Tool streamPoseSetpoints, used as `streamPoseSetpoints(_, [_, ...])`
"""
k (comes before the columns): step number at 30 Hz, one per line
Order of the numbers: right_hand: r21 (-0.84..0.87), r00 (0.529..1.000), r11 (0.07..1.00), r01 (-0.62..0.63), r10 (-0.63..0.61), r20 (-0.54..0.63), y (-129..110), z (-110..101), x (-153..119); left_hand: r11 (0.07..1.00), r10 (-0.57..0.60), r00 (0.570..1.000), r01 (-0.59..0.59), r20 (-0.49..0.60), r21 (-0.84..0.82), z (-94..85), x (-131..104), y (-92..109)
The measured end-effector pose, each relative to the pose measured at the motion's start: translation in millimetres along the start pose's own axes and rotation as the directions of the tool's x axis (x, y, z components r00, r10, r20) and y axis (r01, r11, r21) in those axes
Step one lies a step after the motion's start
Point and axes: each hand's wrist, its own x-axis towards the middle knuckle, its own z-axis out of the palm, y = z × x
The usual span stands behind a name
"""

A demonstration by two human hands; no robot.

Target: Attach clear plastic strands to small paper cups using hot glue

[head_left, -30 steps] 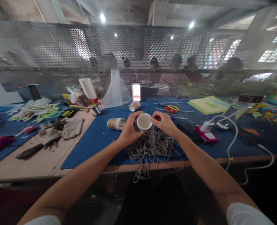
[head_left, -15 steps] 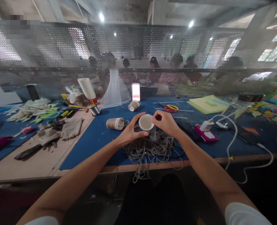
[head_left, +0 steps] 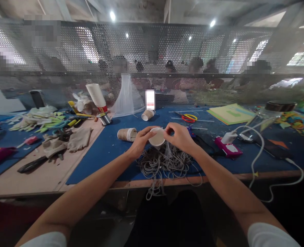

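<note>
In the head view, here you are at the blue mat (head_left: 95,164), with the white paper cup (head_left: 157,140) up between your two hands, its open mouth tipped toward you, right above the heap of grey cord (head_left: 164,163). Your left hand (head_left: 140,142) has the cup, fingers partly curled around its left side and reaching along the rim. Over on the other side, your right hand (head_left: 179,137) is drawn into a pinch, thumb and forefinger together right at the rim; whether anything thin sits between those fingertips, I can't tell. A wisp of clear plastic (head_left: 168,150) hangs just below that pinch, over the cord. Just beside your left hand, a cord-wrapped cup (head_left: 126,134) lies on its side, and a second wrapped cup (head_left: 148,115) lies farther back. Beyond your right hand sit red-and-yellow scissors (head_left: 189,118), and off to the right there's a magenta box (head_left: 229,151) with a white plug (head_left: 229,138) on it. Well left, a tilted cup stack (head_left: 96,96) rises by a shiny tin (head_left: 105,119).
</note>
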Motion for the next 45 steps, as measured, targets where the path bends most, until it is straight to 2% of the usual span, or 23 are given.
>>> streamPoseSetpoints(12, [0.008,1.0,1.0,0.021,-0.022,0.021,-2,3,-1,0.997,0.057,0.998,-0.054,-0.042,0.057,-1.2,4,-7])
streamPoseSetpoints(22, [0.118,0.995,0.992,-0.045,0.034,0.092,-4,2,1,0.997,0.048,0.997,-0.045,-0.052,0.055,-2.4,6,-10])
streamPoseSetpoints(45, [0.081,0.994,0.996,-0.049,0.041,0.098,-3,7,0,0.992,0.074,0.991,-0.062,-0.108,0.113,-2.1,8,-14])
